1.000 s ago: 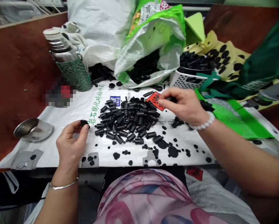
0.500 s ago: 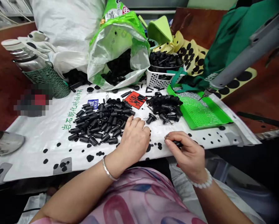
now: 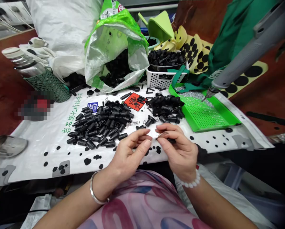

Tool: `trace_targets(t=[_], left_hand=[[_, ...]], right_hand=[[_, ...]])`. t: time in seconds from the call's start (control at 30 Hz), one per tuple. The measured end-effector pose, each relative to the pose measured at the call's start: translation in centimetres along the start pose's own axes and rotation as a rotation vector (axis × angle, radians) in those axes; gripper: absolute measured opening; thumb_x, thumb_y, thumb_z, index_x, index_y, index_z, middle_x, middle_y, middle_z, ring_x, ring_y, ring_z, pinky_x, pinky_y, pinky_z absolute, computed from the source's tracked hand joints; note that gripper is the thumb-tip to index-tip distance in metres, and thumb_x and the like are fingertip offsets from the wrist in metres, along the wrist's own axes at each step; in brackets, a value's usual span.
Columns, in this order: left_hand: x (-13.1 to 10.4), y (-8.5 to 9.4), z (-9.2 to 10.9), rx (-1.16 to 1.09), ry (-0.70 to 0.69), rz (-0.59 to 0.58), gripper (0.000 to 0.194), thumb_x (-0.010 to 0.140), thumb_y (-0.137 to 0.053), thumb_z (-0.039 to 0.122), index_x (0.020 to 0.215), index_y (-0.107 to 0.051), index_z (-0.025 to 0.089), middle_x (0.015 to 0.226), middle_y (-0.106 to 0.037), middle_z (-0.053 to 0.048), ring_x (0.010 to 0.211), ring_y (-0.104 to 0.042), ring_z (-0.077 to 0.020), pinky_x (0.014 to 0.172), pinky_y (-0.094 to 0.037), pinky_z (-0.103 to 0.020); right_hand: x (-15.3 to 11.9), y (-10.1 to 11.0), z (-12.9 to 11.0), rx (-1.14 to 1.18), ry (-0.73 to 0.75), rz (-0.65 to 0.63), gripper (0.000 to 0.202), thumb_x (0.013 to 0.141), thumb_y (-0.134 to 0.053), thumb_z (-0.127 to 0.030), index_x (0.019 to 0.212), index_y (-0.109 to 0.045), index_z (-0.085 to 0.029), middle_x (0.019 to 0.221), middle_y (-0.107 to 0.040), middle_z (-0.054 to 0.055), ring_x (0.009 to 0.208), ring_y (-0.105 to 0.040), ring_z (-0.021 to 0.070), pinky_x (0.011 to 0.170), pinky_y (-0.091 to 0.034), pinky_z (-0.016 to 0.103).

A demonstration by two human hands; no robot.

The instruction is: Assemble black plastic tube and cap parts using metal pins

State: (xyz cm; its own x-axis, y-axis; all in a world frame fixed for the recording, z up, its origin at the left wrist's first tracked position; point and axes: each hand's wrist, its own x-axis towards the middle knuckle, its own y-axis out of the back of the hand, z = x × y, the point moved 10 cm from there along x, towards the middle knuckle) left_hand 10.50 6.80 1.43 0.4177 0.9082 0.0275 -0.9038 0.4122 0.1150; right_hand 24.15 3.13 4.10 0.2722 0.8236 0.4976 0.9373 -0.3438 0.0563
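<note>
My left hand is over the near side of the sheet, its fingers curled toward the thumb; whatever lies between them, if anything, is hidden. Close by on the right, my right hand is closed around a small black plastic part, mostly covered by the fingers. The fingertips of both hands face each other with a narrow gap. Beyond the left hand spreads a pile of ribbed black plastic sleeves. A second heap, of black flanged knobs, lies past the right hand.
A grey electric screwdriver hangs at the right, tip above a green tray with small silvery pieces. Behind stand an open green-and-white bag and a white basket of black parts. A flask and metal cup stand left.
My left hand has left the sleeve pile's edge and turned, thumb upward, near the right hand. My right hand has shifted left, still holding the black part. The view has moved slightly.
</note>
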Motion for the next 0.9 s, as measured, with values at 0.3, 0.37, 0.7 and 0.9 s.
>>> trace_targets(t=[0.3,0.37,0.7,0.9], left_hand=[[-0.7,-2.7,-4.1,-0.827,0.365,-0.054,0.028,0.083,-0.058,0.042,0.084,-0.064,0.014,0.071,-0.062,-0.002,0.058,-0.057,-0.0109,0.059,-0.048,-0.025],[-0.9,-2.8,-4.7,-0.907,0.436,-0.040,0.026,0.083,-0.059,0.039,0.083,-0.062,0.013,0.069,-0.060,-0.002,0.057,-0.057,-0.0109,0.058,-0.049,-0.024],[-1.0,-1.3,-4.9,-0.898,0.461,-0.023,0.020,0.083,-0.059,0.030,0.087,-0.060,0.010,0.076,-0.069,-0.009,0.056,-0.063,-0.0127,0.047,-0.050,-0.020],[-1.0,0.5,-4.0,-0.605,0.324,-0.023,0.030,0.082,-0.059,0.040,0.088,-0.065,0.012,0.084,-0.068,-0.010,0.065,-0.063,-0.0155,0.052,-0.050,-0.023]], right_hand=[[-0.8,-4.4,1.3,0.186,-0.142,-0.050,0.009,0.082,-0.058,-0.015,0.083,-0.062,-0.023,0.109,-0.060,0.006,0.105,-0.057,0.0189,0.088,-0.049,0.035],[-0.8,-5.0,1.5,0.222,-0.163,-0.062,0.007,0.081,-0.059,-0.016,0.082,-0.062,-0.022,0.109,-0.060,0.007,0.105,-0.057,0.0190,0.087,-0.049,0.035],[0.2,-2.5,2.1,0.253,-0.149,0.114,0.003,0.083,-0.056,-0.021,0.083,-0.059,-0.023,0.082,-0.068,0.003,0.080,-0.065,0.0168,0.075,-0.052,0.033],[-0.2,-1.4,3.5,0.042,-0.224,0.032,0.002,0.082,-0.059,-0.023,0.081,-0.058,-0.021,0.071,-0.066,0.001,0.067,-0.063,0.0147,0.062,-0.051,0.027]])
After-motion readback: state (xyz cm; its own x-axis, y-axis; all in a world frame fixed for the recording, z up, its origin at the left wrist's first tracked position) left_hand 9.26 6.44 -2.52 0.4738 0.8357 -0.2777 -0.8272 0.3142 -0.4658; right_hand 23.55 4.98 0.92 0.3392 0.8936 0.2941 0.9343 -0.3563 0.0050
